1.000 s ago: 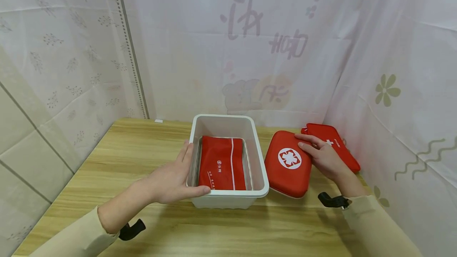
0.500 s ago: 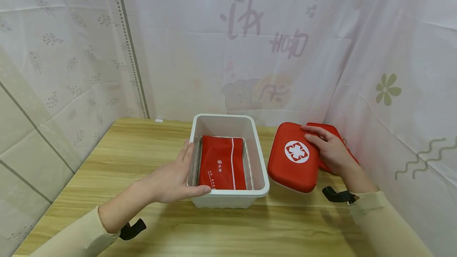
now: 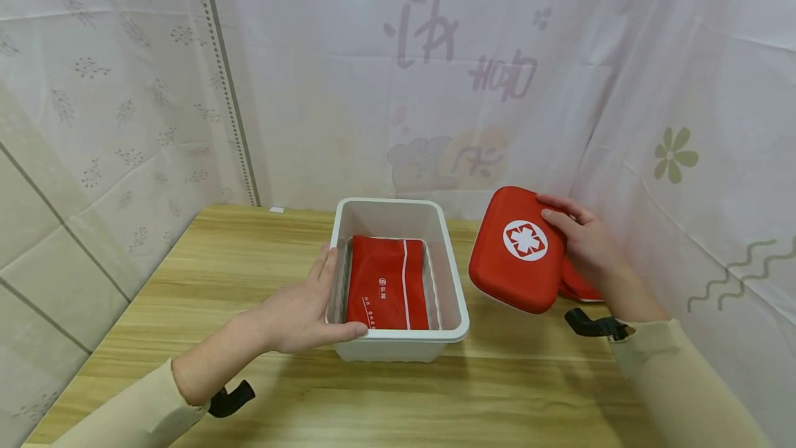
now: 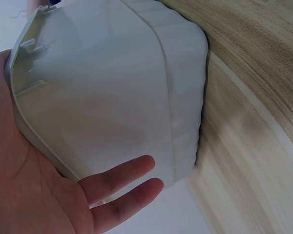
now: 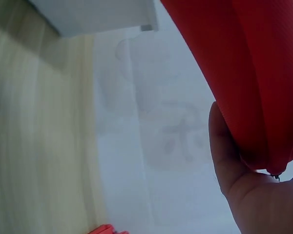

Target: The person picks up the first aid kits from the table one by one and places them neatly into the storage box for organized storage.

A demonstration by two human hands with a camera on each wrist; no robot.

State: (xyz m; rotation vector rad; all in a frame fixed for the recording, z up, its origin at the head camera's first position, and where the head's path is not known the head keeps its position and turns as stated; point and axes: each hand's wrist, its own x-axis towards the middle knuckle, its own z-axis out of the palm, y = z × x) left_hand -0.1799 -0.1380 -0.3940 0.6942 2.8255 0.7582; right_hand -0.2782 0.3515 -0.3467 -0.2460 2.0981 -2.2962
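My right hand grips a red first-aid case by its right edge, thumb over the face with the white cross emblem. The case is tilted and raised over the table. In the right wrist view, the hand wraps the end of the case near its zip. My left hand rests against the left rim and front corner of a white plastic bin. Its fingers lie straight along the outer wall of the bin in the left wrist view. Inside lies a red pouch with white lettering.
Another red first-aid pouch lies on the wooden table at the back right, partly hidden by my right hand and the case. Printed curtains stand behind and at the sides. A small white piece sits at the back edge.
My right hand has lifted the first-aid case from beside the bin and carried it up and right, so it covers more of the other pouch. The left hand has stayed in place.
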